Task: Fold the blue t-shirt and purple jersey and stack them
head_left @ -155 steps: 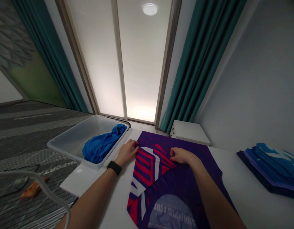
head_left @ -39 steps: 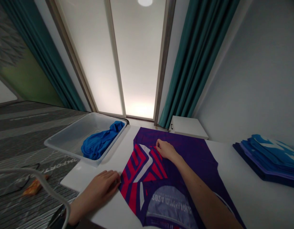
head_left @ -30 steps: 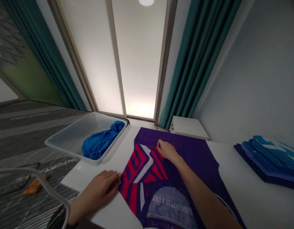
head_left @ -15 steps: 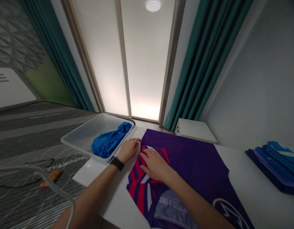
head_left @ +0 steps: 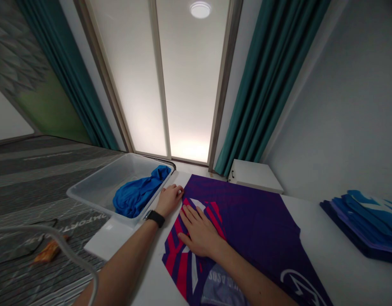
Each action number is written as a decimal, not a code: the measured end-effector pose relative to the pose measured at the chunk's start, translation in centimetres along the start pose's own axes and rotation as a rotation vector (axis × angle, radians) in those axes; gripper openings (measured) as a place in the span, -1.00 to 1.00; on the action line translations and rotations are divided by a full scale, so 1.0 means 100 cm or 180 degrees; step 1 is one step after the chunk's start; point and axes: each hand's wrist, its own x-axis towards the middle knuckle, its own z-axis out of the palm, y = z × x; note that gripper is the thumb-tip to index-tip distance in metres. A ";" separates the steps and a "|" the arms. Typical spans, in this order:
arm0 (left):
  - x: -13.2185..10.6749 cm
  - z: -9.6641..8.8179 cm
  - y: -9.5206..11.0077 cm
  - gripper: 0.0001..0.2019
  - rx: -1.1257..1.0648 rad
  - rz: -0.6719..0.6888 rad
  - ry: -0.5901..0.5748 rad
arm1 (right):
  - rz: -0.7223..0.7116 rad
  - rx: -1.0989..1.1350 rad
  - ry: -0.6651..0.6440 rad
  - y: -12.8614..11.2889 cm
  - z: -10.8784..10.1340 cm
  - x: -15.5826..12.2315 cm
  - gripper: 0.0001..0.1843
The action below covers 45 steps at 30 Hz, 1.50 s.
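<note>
Your right hand [head_left: 199, 234] lies open and flat on the purple shirt [head_left: 256, 229], with the fingers spread over the red and white striped part [head_left: 174, 255]. I think this is a good way of working: a flat palm presses evenly, so the cloth can stay smooth and the fold is not pulled. It is better to keep the fingers wide and to press with the whole hand, not only with the tips.

Your left hand [head_left: 169, 200] is at the upper left edge of the shirt, and its fingers curl in a little. They are at the cloth edge, but I cannot tell if they pinch it or only rest there. A black watch [head_left: 155, 218] is on this wrist.

The shirt lies on the white table [head_left: 339, 259], under your right hand and just beside your left hand. The striped part seems folded over the purple cloth. Near your left hand there is a clear plastic tub [head_left: 87, 193] with blue cloth [head_left: 138, 193] inside. A stack of folded blue shirts [head_left: 351, 221] lies well apart, on the right.
</note>
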 end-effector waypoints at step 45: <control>-0.115 0.007 0.111 -0.35 -0.0237 0.2369 -0.0688 | 0.1335 -0.0603 0.0491 0.039 -0.005 -0.192 -0.31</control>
